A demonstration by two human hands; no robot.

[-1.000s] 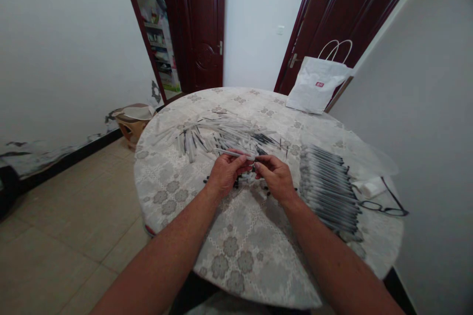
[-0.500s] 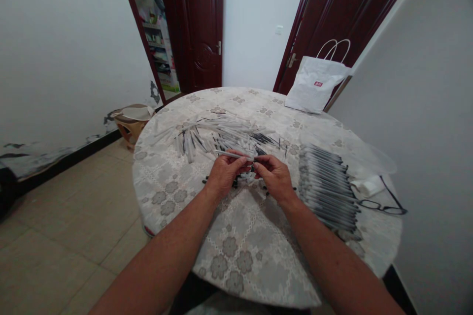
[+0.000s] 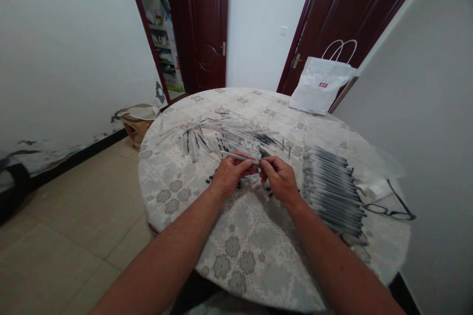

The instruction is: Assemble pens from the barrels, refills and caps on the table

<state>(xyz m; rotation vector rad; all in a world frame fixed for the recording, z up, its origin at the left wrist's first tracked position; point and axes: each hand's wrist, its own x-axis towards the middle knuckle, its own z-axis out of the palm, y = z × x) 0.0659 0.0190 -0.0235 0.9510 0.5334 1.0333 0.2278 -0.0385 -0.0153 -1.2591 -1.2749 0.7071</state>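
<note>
A thin whitish pen barrel (image 3: pixel 233 155) lies in the fingers of my left hand (image 3: pixel 229 173), its free end pointing away to the left. My right hand (image 3: pixel 280 175) is closed in a pinch at the barrel's near end, against the left fingertips. Whatever sits between the right fingers is too small and covered to make out. Just beyond both hands spreads a loose heap of pale pen tubes (image 3: pixel 225 130) mixed with dark thin rods (image 3: pixel 266 139). Small black pieces (image 3: pixel 208 180) are scattered on the cloth around and under the hands.
To the right, many pens (image 3: pixel 334 187) lie side by side in a neat row, near folded eyeglasses (image 3: pixel 391 211) and clear plastic film (image 3: pixel 384 160). A white paper bag (image 3: pixel 318 86) stands at the round table's back right. A stool (image 3: pixel 138 123) is off the left edge.
The view has shifted slightly, so everything sits a little further right. Both hands stay together at the pen barrel; the right fingers have changed their pinch a little.
</note>
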